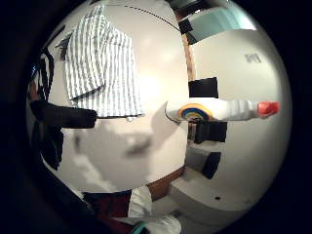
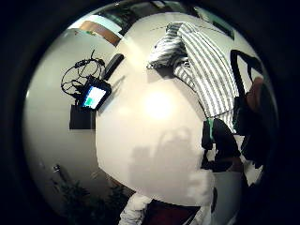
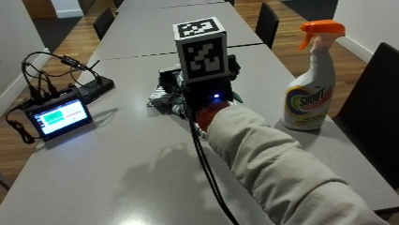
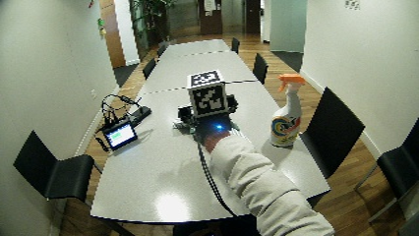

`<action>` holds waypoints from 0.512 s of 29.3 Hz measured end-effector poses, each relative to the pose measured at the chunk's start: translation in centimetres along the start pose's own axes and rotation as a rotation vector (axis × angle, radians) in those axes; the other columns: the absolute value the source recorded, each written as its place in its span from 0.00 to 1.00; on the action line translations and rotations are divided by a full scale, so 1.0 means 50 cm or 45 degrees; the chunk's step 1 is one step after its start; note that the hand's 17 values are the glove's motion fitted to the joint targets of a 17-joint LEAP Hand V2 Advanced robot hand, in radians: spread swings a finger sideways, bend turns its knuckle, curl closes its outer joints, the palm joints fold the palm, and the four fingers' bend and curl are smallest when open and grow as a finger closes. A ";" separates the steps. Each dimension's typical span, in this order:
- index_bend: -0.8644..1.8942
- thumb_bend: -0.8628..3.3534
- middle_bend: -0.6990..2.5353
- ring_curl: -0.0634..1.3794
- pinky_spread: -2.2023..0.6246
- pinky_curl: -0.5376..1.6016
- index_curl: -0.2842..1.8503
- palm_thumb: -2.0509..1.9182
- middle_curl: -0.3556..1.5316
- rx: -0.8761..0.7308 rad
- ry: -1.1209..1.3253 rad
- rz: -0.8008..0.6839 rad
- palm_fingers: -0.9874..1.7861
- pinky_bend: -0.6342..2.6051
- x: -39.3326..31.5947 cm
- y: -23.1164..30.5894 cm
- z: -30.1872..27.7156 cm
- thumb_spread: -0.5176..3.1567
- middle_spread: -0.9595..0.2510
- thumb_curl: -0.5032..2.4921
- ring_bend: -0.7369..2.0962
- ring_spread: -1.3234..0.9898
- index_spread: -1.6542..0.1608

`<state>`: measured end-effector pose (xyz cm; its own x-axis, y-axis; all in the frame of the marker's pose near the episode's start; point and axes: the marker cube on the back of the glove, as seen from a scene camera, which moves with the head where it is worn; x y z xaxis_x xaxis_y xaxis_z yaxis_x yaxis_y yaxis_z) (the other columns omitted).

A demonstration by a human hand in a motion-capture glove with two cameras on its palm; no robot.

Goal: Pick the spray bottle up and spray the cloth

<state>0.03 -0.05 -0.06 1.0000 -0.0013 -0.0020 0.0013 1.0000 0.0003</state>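
A long grey table (image 3: 124, 154) runs down a narrow room with a wooden floor and black chairs along its sides. Near the table's right edge stands the spray bottle (image 3: 310, 86), upright: a white plastic body with ribbed shoulders, an orange trigger head, and a label with rainbow-coloured arcs around a dark brand name. In the little finger side palm view the same bottle (image 1: 219, 110) shows at the table's edge, well apart from the cloth. The cloth (image 1: 100, 63) is grey-and-white striped, rumpled and partly folded over itself, lying on the table top; from the outside view only a bit of it (image 3: 163, 99) peeks out beyond the hand. The right hand (image 3: 209, 101) hangs above the table over the cloth, a pale sleeve (image 3: 274, 168) behind it. One gloved finger (image 1: 63, 116) is stretched out straight and holds nothing. A small screen (image 3: 59, 117) with cables sits at the table's left side.
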 end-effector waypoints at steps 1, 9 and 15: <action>0.41 0.30 0.37 0.12 0.75 0.30 0.17 0.68 0.24 0.001 0.000 0.000 0.93 0.37 0.000 0.000 0.000 0.23 0.74 0.22 0.47 0.53 0.86; 0.43 0.30 0.42 0.25 0.72 0.38 0.25 0.71 0.32 0.011 -0.021 0.014 0.86 0.43 0.014 0.000 -0.007 0.31 0.70 0.25 0.54 0.51 0.82; 0.44 0.28 0.43 0.30 0.71 0.41 0.28 0.71 0.36 0.044 -0.195 -0.067 0.84 0.44 0.026 0.020 -0.019 0.34 0.69 0.26 0.55 0.50 0.81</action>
<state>1.34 0.97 -1.01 0.9871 -0.0563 0.1498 0.0510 0.9979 0.0387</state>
